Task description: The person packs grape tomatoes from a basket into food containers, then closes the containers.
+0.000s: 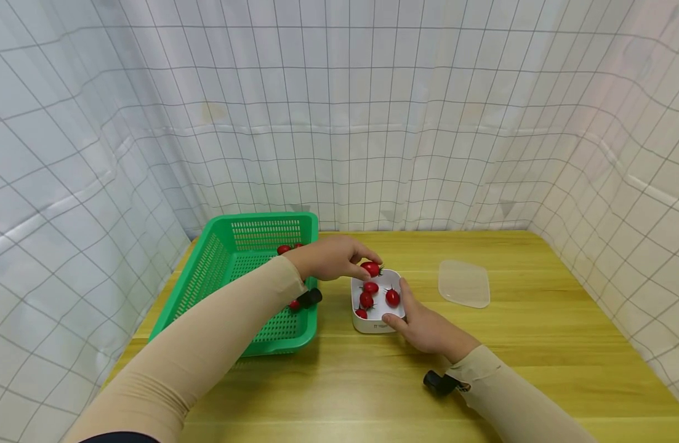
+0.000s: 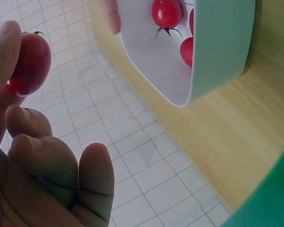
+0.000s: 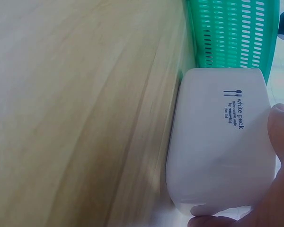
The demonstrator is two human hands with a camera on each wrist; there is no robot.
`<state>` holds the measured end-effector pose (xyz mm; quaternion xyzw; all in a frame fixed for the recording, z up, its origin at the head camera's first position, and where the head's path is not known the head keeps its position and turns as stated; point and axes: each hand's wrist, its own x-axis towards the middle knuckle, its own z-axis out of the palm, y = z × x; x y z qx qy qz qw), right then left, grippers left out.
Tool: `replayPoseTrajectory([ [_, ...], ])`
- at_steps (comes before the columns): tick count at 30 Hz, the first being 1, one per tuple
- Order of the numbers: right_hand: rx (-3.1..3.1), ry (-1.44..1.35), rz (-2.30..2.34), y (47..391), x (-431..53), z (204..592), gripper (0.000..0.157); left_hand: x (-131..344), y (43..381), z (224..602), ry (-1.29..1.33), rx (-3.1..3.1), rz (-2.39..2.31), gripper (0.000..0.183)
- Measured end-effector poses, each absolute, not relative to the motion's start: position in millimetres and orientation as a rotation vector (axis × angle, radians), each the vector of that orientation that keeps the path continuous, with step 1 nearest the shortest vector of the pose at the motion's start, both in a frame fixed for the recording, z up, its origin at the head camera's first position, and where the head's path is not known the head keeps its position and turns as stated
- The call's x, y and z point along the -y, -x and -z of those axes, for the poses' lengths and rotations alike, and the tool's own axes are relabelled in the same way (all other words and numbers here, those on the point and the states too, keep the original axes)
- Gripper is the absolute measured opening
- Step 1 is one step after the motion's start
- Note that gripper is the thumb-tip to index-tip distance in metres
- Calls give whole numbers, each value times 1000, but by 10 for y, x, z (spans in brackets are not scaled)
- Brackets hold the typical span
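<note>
Between thumb and fingers my left hand (image 1: 333, 257) pinches a red cherry tomato (image 1: 370, 268) with a green stem, over the far left part of a white plastic food container (image 1: 372, 328). The left wrist view shows that tomato (image 2: 34, 66) at the fingertips, the other fingers curled below. My right hand (image 1: 428, 329) holds the container by its right side, thumb at the near rim and fingers along the wall. Several cherry tomatoes (image 1: 392, 298) lie inside on the white floor. Printed lettering marks the container's near wall (image 3: 217, 151).
A green perforated basket (image 1: 278, 216) stands left of the container, with several cherry tomatoes (image 1: 284, 249) in it, partly hidden by my left arm. A translucent lid (image 1: 464, 283) lies flat on the wooden table (image 1: 538, 344) at right. White grid-patterned sheeting (image 1: 372, 123) surrounds the table.
</note>
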<state>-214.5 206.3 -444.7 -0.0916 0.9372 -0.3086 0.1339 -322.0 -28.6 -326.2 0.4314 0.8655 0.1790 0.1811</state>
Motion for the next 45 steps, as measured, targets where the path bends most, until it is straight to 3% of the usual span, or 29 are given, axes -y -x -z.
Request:
replayPoseTrajectory([
  [16,-2725,279,899,2142,-2064,4439,103,353,3254,3246,-1144,-2448,-501,46],
  [27,-2720,317,922,2120,-2056,4432,97,941,3613,3176,-889,-2664,-627,47],
  [38,-2730,292,889,2138,-2080,4447,103,1686,3992,3546,-662,-2730,-635,49],
  [45,-2712,311,916,2133,-2072,4434,100,1873,4101,3870,-576,-2732,-500,52],
])
